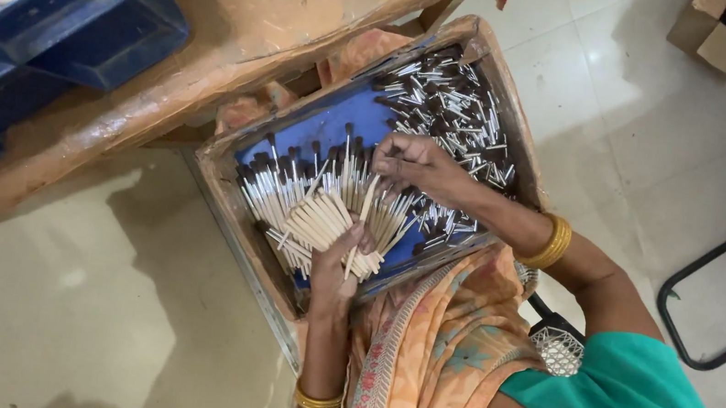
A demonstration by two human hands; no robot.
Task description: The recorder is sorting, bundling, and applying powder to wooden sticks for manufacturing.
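Wooden tray holds dark-tipped sticks; left hand clasps a fanned bundle, right hand seemingly pinching 1 stick.

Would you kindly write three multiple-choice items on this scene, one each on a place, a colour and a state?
1. Where do the loose dark-tipped small brushes lie?
A. in the blue-lined wooden tray
B. on the pale tiled floor
C. in the cardboard box

2. What colour are the bangles on the right wrist?
A. green
B. gold
C. red

3. How does the left hand hold the pale wooden-handled brushes?
A. fanned out
B. bound by tape
C. it is empty

Answers: 1 A, they are heaped at the tray's far end. 2 B, they shine yellow. 3 A, handles spread from its grip.
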